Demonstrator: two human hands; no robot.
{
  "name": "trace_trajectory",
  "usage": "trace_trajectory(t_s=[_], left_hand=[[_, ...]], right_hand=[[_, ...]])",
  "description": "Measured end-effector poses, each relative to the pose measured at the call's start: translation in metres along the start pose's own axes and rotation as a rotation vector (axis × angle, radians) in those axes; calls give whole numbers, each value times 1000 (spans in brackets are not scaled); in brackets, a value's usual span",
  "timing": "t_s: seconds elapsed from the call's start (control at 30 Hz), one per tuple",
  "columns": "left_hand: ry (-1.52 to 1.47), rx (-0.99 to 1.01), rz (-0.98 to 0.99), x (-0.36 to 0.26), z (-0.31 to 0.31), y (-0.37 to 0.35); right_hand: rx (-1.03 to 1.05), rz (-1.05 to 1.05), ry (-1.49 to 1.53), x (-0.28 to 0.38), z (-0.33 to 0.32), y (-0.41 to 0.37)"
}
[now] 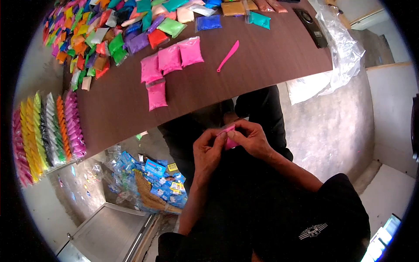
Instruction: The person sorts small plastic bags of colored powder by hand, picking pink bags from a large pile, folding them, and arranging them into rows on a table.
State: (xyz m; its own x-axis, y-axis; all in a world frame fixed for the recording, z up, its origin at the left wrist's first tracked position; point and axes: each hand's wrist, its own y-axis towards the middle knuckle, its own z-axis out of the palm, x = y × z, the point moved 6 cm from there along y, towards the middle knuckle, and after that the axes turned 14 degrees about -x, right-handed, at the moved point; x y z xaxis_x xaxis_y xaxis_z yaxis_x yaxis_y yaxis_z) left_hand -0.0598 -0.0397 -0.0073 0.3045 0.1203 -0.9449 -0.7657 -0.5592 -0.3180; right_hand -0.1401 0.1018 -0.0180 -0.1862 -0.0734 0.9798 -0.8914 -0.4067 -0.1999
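My left hand (207,150) and my right hand (254,140) meet above my lap, just off the table's near edge. Both are closed, fingers and thumbs pinching the upper edge of a small pink packet (230,143). Fingers cover much of that packet, and its contents cannot be made out. On the brown table (192,94) ahead lie several matching pink packets (169,60), grouped closely together. To their right rests a slim pink plastic knife (228,56), touched by neither hand.
Many coloured packets (109,32) are heaped at the table's far left. Twisted coloured strips (50,131) hang at its left edge. A dark device (310,27) and clear plastic sheeting (338,48) are at right. Below lie a broom (146,192) and blue wrappers (157,168).
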Motion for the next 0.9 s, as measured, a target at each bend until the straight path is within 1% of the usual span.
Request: trace_trajectory(t_s=[0.07, 0.13, 0.17, 0.2, 0.27, 0.3, 0.4, 0.43, 0.5, 0.53, 0.63, 0.67, 0.7, 0.77, 0.9], left_hand=[[-9, 5, -8, 6, -1, 1], [-19, 15, -1, 5, -2, 4], [-31, 23, -54, 6, -2, 4], [-44, 34, -107, 7, -1, 3], [-59, 30, -101, -2, 2, 3], [-68, 19, -107, -4, 3, 4], [-53, 58, -82, 1, -2, 10], [-31, 77, -61, 0, -3, 12], [-58, 110, -58, -6, -6, 14], [-73, 129, -75, -8, -7, 14], [-123, 144, -38, -15, -8, 13], [-27, 147, -47, -17, -8, 14], [-25, 158, -31, -23, -7, 14], [-79, 144, -73, -31, -5, 14], [-120, 163, -84, -27, -3, 21]], right_hand=[[-5, 73, -112, -8, -2, 1], [-16, 63, -72, -12, -1, 2], [-25, 58, -30, -11, -1, 2], [-30, 45, -36, -8, 0, 4], [-76, -61, -31, 4, 0, 6], [-85, -76, -39, 8, 1, 8], [-66, -7, -82, 7, 3, 9], [-79, -27, -90, 12, 3, 9], [-38, 135, 49, 12, 10, 7], [-30, 147, 40, 9, 9, 9], [-34, 103, -5, 18, 10, 8], [-61, 46, -42, 25, 8, 9], [-74, 30, -38, 28, 9, 9], [-124, -86, -23, 38, 10, 9], [-196, -177, -85, 56, 11, 7]])
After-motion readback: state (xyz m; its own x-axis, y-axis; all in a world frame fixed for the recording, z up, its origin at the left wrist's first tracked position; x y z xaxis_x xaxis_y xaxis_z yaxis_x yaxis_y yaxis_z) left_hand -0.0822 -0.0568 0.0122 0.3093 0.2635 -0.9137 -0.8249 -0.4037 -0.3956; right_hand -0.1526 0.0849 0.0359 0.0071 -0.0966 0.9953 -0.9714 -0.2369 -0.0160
